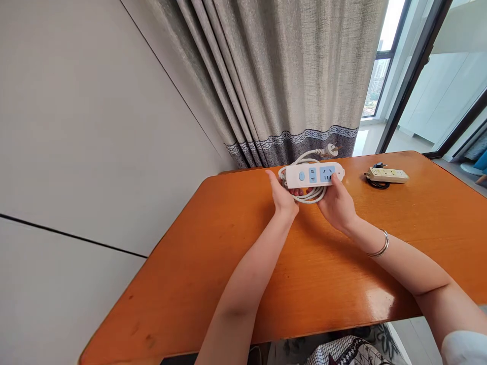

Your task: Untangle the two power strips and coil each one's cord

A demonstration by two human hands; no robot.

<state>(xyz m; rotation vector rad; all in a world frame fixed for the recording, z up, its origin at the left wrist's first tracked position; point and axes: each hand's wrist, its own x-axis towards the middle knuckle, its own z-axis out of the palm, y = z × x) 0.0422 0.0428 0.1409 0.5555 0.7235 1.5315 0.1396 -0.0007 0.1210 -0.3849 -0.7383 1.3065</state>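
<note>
Above the far part of the table, a white power strip (pixel 293 175) with pale blue socket panels faces me. Its white cord (pixel 309 196) is coiled behind and beneath it, and the plug (pixel 329 150) sticks out above, its prongs pointing right. My left hand (pixel 283 195) supports the strip's left end from below, thumb raised beside it and fingers curled behind, partly hidden by the strip and cord. My right hand (pixel 338 204) grips the right end, its thumb pressed on the front face and its fingers mostly hidden behind.
On the orange-brown wooden table (pixel 228 253), a second, cream power strip (pixel 388 175) with a black cord lies at the far right. A grey curtain (pixel 297 76) hangs behind the table's far edge. A pale panelled wall (pixel 95 126) runs along the left, and a dark-framed glass door stands right.
</note>
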